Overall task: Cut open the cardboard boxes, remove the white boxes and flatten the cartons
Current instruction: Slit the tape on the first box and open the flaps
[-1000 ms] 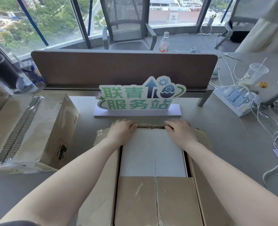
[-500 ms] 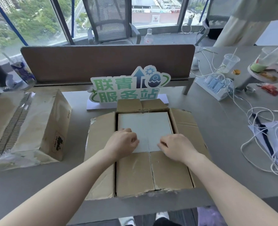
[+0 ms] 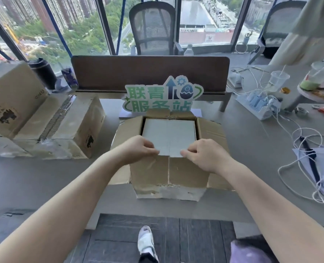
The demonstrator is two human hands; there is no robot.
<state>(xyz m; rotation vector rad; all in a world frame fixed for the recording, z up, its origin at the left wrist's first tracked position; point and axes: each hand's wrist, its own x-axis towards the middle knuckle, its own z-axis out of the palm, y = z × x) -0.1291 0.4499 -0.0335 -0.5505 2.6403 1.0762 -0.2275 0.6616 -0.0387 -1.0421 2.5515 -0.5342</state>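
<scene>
An opened cardboard carton [image 3: 185,173] sits at the desk's front edge, its side flaps spread left and right. Two white boxes [image 3: 168,133] lie side by side inside, their tops showing. My left hand [image 3: 138,149] grips the near left edge of the white boxes with curled fingers. On the near right edge my right hand [image 3: 203,154] pinches them the same way. The near flaps of the carton hang down the front under both hands. Two taped cardboard cartons [image 3: 66,128] stand at the left of the desk.
A green-lettered sign [image 3: 163,95] stands just behind the carton, before a brown desk divider [image 3: 149,73]. White cables [image 3: 305,149], a charger block [image 3: 258,103] and plastic cups [image 3: 278,80] crowd the right side. Office chairs stand by the windows. My shoe shows below the desk edge.
Both hands came back from the far edge of the white boxes to their near edge. The view pulled back and rose; the far flaps stand up.
</scene>
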